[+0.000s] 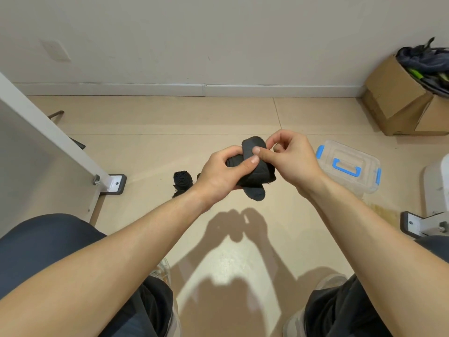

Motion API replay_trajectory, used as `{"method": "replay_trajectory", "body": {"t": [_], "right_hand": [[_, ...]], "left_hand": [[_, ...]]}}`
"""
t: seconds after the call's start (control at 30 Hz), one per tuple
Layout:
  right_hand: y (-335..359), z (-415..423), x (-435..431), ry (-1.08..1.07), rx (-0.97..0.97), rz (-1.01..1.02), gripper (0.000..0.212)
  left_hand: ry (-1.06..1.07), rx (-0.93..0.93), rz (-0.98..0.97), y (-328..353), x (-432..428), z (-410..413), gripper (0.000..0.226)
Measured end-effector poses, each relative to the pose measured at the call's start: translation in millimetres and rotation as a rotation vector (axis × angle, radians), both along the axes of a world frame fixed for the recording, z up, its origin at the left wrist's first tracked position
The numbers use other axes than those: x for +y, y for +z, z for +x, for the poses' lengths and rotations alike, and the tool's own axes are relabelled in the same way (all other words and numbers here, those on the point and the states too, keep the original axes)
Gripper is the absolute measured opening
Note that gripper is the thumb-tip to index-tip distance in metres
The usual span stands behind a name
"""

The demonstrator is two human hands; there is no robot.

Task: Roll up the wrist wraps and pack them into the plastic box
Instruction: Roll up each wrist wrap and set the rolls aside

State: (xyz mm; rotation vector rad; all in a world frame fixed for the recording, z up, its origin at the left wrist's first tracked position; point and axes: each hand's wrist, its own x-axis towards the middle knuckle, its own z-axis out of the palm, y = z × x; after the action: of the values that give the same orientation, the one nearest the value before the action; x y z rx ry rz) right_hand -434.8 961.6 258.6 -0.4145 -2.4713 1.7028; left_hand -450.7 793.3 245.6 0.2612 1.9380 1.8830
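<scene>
L hand (218, 173) is curled round the black wrist wrap (257, 178), thumb pressed flat on the outer layer. R hand (294, 161) pinches the strip near its top edge btw thumb & forefinger, other fingers loosely bent. Both hold it in the air above the floor, centre of view, thumbs almost touching. Wrap is partly wound: a fat bundle against the L palm, a band crossing over it, one loose end poking out at 6 o'clock. Long axis of that band runs approx 12 to 6, tipped a bit toward 11. Can't tell how much tail is left, as the hands cover it.

Key relation for the next move: plastic box (349, 152) sits on the floor at 3 o'clock from the R hand, near but apart. So the R hand is clearly the nearer one, and the L would have to cross over. Lid looks on, w/ a blue handle on top & blue latches at the ends, so prob it needs opening before anything goes in.

A rolled wrap (181, 180) lies on the floor at 9 o'clock from the L hand, just beside the wrist.

Judgement: rolling looks close to done on this one, packing not begun. Risk: let go w/ one hand & the roll may spring loose unless its end is fastened first.
</scene>
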Motion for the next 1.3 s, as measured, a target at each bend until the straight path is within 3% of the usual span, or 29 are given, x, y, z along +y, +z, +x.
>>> {"method": "replay_trajectory", "body": {"t": [0.2,0.33,0.47,0.53,0.73,0.8,0.87,1.1,1.2,1.3], "right_hand": [[-6,2,-12,-0.178,0.003,-0.055,0.032],[-7,9,-20,-0.156,-0.097,-0.022,0.028],[3,19,-30,-0.069,-0.392,-0.344,0.055],[5,20,-32,-0.009,-0.418,-0.374,0.057],[-2,20,-38,0.115,-0.321,-0.200,0.025],[-2,19,-38,0.132,-0.302,-0.173,0.023],[1,17,-40,0.134,-0.282,-0.232,0.024],[17,13,-42,0.146,-0.149,-0.718,0.026],[32,7,-41,0.090,-0.065,-0.765,0.026],[35,4,-27,-0.061,0.005,-0.682,0.032]], "left_hand": [[0.119,-0.131,0.030,0,-4,-13,0.011],[0.236,-0.254,0.159,2,-10,-25,0.016],[0.328,-0.316,0.214,3,-11,-25,0.027],[0.339,-0.335,0.249,6,-12,-27,0.030],[0.340,-0.348,0.249,8,-14,-28,0.036],[0.374,-0.327,0.252,6,-14,-28,0.036],[0.379,-0.260,0.223,3,-13,-27,0.035],[0.343,-0.064,0.105,-6,-2,-16,0.025],[0.269,-0.166,0.079,-13,8,4,0.020],[0.292,-0.259,0.150,-14,6,-1,0.029]]}}
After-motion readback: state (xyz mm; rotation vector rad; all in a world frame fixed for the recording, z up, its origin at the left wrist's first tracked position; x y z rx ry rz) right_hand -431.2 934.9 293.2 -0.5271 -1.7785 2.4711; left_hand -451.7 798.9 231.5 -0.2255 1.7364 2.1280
